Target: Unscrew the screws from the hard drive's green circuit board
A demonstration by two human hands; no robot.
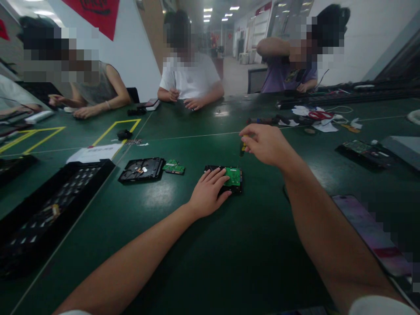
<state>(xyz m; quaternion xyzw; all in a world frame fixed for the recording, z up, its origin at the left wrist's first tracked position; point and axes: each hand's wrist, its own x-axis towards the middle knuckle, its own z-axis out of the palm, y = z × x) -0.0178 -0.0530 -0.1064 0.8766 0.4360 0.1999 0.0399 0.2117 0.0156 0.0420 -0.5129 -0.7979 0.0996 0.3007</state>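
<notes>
A hard drive [234, 176] with a green circuit board facing up lies on the green table. My left hand [210, 192] rests flat over its left part, fingers stretched out, covering some of the board. My right hand [264, 142] is closed around the handle of a screwdriver [243, 146], held upright with its thin shaft pointing down at the drive's right edge. Whether the tip touches a screw is too small to tell. To the left sit another hard drive [141, 169], with small metal bits on it, and a loose green circuit board [174, 166].
A long black tray [95, 168] stands at the left, near a white paper [95, 153]. At the right are a phone [367, 227] and another drive with a board [362, 154]. Cables and scraps [323, 116] lie farther back. Several people sit across the table.
</notes>
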